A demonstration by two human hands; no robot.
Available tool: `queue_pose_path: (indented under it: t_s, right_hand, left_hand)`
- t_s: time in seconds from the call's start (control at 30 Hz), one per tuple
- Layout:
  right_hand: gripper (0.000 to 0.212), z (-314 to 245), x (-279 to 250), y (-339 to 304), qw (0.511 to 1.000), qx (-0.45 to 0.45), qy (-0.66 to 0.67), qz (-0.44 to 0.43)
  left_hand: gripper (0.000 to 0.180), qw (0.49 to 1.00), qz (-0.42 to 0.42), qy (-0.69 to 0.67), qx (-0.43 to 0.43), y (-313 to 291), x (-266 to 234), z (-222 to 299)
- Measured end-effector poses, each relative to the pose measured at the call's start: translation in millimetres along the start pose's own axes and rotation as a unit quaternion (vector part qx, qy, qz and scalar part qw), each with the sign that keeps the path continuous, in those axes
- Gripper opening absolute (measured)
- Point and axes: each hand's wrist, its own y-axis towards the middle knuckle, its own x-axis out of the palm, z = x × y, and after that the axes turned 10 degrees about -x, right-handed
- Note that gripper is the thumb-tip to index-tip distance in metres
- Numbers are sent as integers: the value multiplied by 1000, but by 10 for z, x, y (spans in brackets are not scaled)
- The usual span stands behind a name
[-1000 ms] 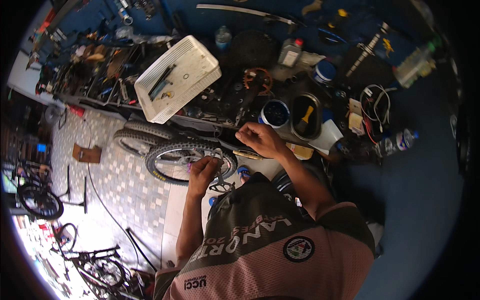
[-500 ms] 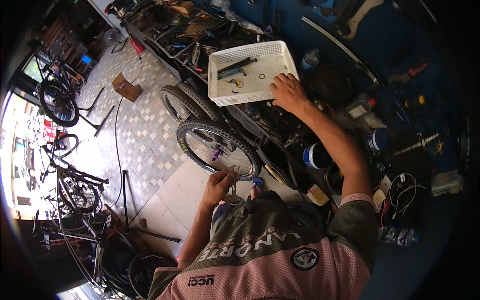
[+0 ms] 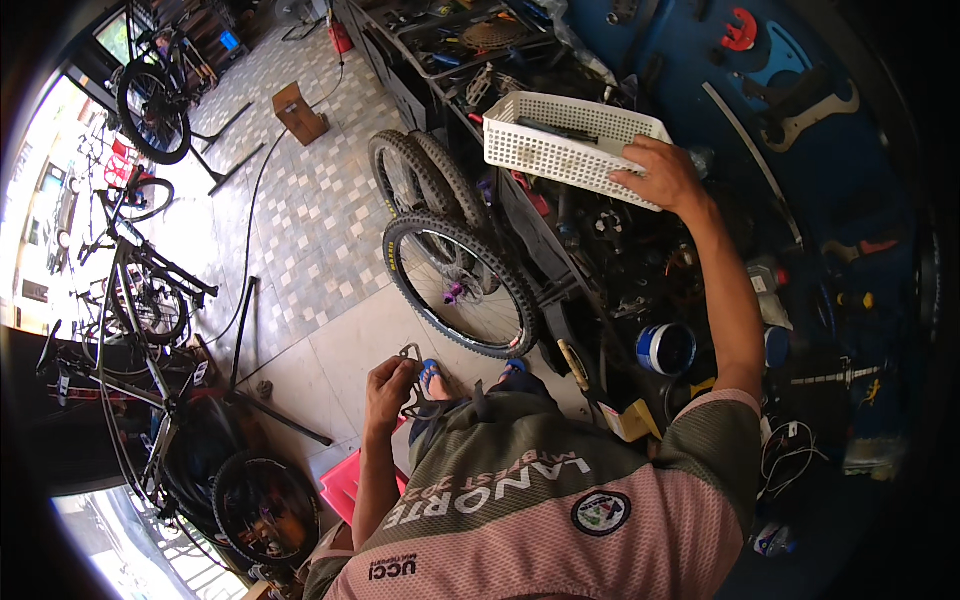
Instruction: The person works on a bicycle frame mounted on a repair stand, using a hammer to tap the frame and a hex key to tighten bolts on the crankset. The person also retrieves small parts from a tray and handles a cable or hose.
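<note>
My right hand [image 3: 662, 175] grips the near rim of a white perforated plastic basket [image 3: 560, 140], held up and tilted over the cluttered workbench [image 3: 600, 270]; dark tools lie inside it. My left hand [image 3: 390, 383] is down by my waist, closed on a small metal bike part [image 3: 412, 352]. A bicycle wheel with a knobby tyre [image 3: 455, 285] leans against the bench just beyond my left hand, with a second tyre [image 3: 410, 180] behind it.
A blue tin [image 3: 665, 348] and a yellow piece [image 3: 632, 420] sit on the bench near my right elbow. A blue tool wall [image 3: 780, 110] rises behind. Bicycles [image 3: 140, 300] and a loose wheel [image 3: 262, 505] stand at the left; a wooden box [image 3: 300, 112] sits on the tiled floor.
My right hand has taken hold of the white basket and lifted and tilted it off the bench. The view has swung left. My left hand stays low with the metal part.
</note>
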Motion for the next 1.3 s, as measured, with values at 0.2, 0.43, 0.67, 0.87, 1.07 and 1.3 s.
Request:
queue_pose_path:
  t_s: [0.2,0.43,0.67,0.87,1.07,1.3]
  right_hand:
    - [37,-297,-327,144,999,20,-7,-28]
    - [37,-324,-378,349,998,65,-16,17]
    - [34,-15,651,1010,988,69,-107,90]
    - [49,1143,1376,1055,975,169,-139,45]
    - [64,763,1405,1735,955,232,-170,-67]
    - [37,-635,1228,2001,982,45,172,67]
  left_hand:
    - [29,999,32,-32,-1,-103,-307,-48]
    - [30,998,52,-40,-13,-107,-538,-86]
    - [30,994,94,52,34,-44,-636,136]
    - [30,992,8,-2,123,172,-698,179]
    - [32,990,30,-91,106,-143,-944,53]
    - [31,964,126,-214,91,-186,-1098,-107]
